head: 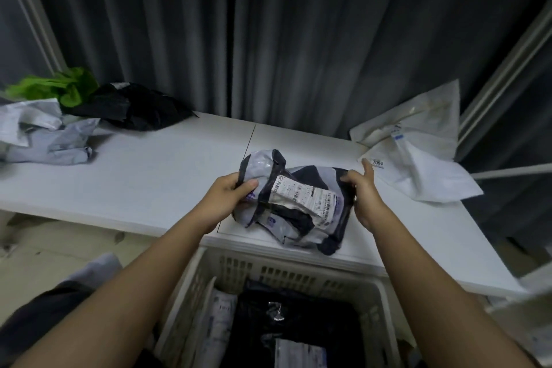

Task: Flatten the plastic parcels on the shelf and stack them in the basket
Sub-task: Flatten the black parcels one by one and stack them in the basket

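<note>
Both bare forearms reach forward from the near edge, converging toward the middle. The left hand (228,194) has fingers curled and thumb pinching a grey parcel (294,203). The right hand (363,191) grips its right end, index finger pointing far.

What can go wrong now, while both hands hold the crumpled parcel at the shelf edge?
The parcel overhangs the shelf edge, so it might slip unflattened into the basket. The left hand and right hand grip only its ends; pulling might tear the label.

Crinkled glossy plastic parcel (294,203) (paper label (301,193))
</note>
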A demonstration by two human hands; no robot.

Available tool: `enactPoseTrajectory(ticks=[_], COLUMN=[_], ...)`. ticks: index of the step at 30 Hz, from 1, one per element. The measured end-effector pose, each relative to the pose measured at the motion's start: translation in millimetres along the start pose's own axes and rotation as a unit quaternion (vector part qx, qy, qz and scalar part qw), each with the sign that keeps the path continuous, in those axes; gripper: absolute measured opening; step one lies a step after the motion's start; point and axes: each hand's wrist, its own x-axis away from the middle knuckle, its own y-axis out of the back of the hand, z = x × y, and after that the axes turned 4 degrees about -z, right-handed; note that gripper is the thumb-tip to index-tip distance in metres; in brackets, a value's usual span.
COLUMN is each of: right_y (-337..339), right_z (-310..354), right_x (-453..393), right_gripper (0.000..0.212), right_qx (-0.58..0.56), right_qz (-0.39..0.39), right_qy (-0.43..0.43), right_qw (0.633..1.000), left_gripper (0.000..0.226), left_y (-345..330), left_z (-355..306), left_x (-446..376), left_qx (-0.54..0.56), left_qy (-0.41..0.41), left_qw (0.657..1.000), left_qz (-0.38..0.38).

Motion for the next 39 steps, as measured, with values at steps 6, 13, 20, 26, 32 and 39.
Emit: enactPoseTrajectory(ticks=[6,13,20,26,32,39], right_y=[21.5,26.2,33.3,35.1,35.8,0.0], right_z=[-11.9,-16.7,-21.6,-36.3,-57.9,-82.0], right_x=[14.8,14.4,-2.9,-25.9,-43.4,-38.4], right_gripper=[0.013,0.011,0.018,0.025,0.049,0.063], right_qx=[0.050,0.086,0.085,0.129,0.272,0.596], right_qz=[0.057,-0.018,-0.087,-0.136,-0.136,-0.014], right_qy=[-0.039,0.089,0.108,0.070,0.062,0.191], right_qw=[0.996,0.992,0.987,0.980,0.951,0.780], left_gripper=[0.014,0.068,0.031,0.016,0.036,0.055], left_y=[0.6,-15.7,-32.3,-35.9,-48.0,-84.8], left_z=[-8.7,-26.9,-27.0,4.9,32.3,55.3], left_x=[11.7,3.2,-19.8,-48.3,-65.7,-63.5], left_qx=[0.006,-0.062,-0.190,-0.201,-0.249,-0.535], left_qy=[0.010,-0.053,-0.061,0.014,0.027,-0.095], left_qw=[0.999,0.995,0.970,0.966,0.953,0.839], left_qz=[-0.039,-0.049,-0.138,-0.164,-0.173,-0.038])
